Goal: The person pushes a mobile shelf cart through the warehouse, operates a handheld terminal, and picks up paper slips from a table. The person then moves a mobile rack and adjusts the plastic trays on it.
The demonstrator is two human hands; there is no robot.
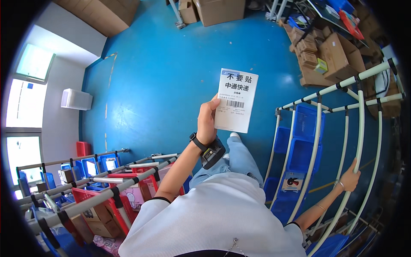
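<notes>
My left hand (pixel 207 121) pinches the left edge of a white printed paper slip (pixel 239 96) with a barcode, held up in front of me. A dark device (pixel 212 154) is strapped to my left wrist. Out to the right, my right hand (pixel 351 176) is closed around a cream-coloured tube (pixel 358 141) of a wheeled-cart style rack frame. Inside that frame, blue bins (pixel 304 124) sit in a column, and one of them holds a small printed box (pixel 293 182).
Left of me, a tube rack carries red baskets (pixel 124 210), blue bins and cartons. A white bin (pixel 76 99) stands by the left wall. Cardboard boxes (pixel 219 12) lie at the far side; more cartons (pixel 340 55) are stacked at the far right. The floor (pixel 171 77) is blue.
</notes>
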